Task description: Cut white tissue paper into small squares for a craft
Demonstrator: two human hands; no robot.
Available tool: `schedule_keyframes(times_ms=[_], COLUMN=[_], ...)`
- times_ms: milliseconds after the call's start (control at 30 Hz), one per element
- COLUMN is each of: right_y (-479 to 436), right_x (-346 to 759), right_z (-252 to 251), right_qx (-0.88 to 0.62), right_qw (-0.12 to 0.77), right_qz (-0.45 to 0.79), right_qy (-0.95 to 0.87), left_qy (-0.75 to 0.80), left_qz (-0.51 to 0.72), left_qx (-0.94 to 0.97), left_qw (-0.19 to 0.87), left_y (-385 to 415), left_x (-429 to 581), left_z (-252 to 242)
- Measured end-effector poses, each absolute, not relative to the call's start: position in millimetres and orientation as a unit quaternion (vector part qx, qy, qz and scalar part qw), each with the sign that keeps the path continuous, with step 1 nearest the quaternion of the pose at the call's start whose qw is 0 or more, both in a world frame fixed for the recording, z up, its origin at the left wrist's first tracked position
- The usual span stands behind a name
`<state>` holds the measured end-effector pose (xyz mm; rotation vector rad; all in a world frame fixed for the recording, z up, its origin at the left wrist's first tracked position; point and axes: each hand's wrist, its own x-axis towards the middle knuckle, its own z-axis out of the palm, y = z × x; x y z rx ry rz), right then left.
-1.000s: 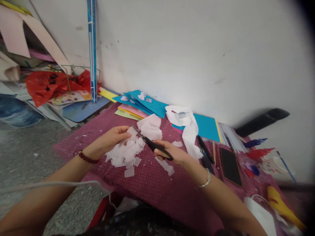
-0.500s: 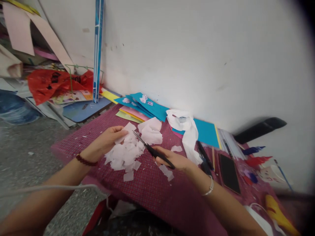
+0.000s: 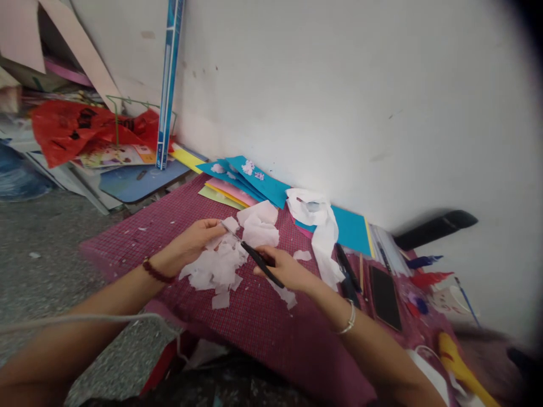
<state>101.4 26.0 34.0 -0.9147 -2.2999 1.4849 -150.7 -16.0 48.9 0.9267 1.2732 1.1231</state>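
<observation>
My left hand (image 3: 203, 237) is closed, pinching a small piece of white tissue paper (image 3: 231, 225) between thumb and fingers. In my right hand (image 3: 280, 267) is a pair of scissors with black handles (image 3: 262, 264); the blades reach the paper close to my left fingertips. Beneath both hands lies a loose heap of cut white paper pieces (image 3: 216, 270). Behind the heap rests a larger crumpled sheet of tissue (image 3: 259, 225). One small square scrap (image 3: 220, 300) lies at the heap's near edge, and another scrap (image 3: 302, 255) lies to the right of my right hand.
Blue card sheets (image 3: 263, 183) and a white tissue strip (image 3: 324, 243) lie along the wall. A black phone (image 3: 385, 298) is on the right of the red checked tablecloth (image 3: 263, 333). Further left, a red plastic bag (image 3: 63, 133) sits on a side table. A white cord crosses my left arm.
My right hand has brought the scissors up and left, so the blades now meet the paper by my left fingers. The view has shifted slightly to the right.
</observation>
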Motion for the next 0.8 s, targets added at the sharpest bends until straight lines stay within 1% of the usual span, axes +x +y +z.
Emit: schedule_keyframes(times_ms=[100, 167, 233, 367, 467, 600, 800], right_y=[28, 29, 29, 27, 24, 22, 20], right_x=[103, 103, 105, 110, 112, 112, 113], right_z=[27, 29, 35, 50, 51, 46, 50], right_qx=[-0.318, -0.316, -0.306, -0.266, -0.243, -0.253, -0.279], right_qw=[0.124, 0.124, 0.117, 0.072, 0.061, 0.075, 0.049], right_qz=[0.514, 0.525, 0.531, 0.54, 0.548, 0.542, 0.489], right_qy=[-0.787, -0.781, -0.781, -0.795, -0.798, -0.798, -0.825], left_qy=[0.547, 0.557, 0.568, 0.568, 0.558, 0.543, 0.546], left_qz=[0.433, 0.425, 0.442, 0.501, 0.511, 0.451, 0.385], left_qx=[0.417, 0.421, 0.412, 0.382, 0.373, 0.393, 0.406], left_qw=[0.583, 0.576, 0.559, 0.53, 0.537, 0.589, 0.624], left_y=[-20, -24, -26, -27, -27, -29, -27], left_x=[-161, -168, -174, -178, -174, -162, -157], left_z=[47, 46, 46, 48, 50, 49, 42])
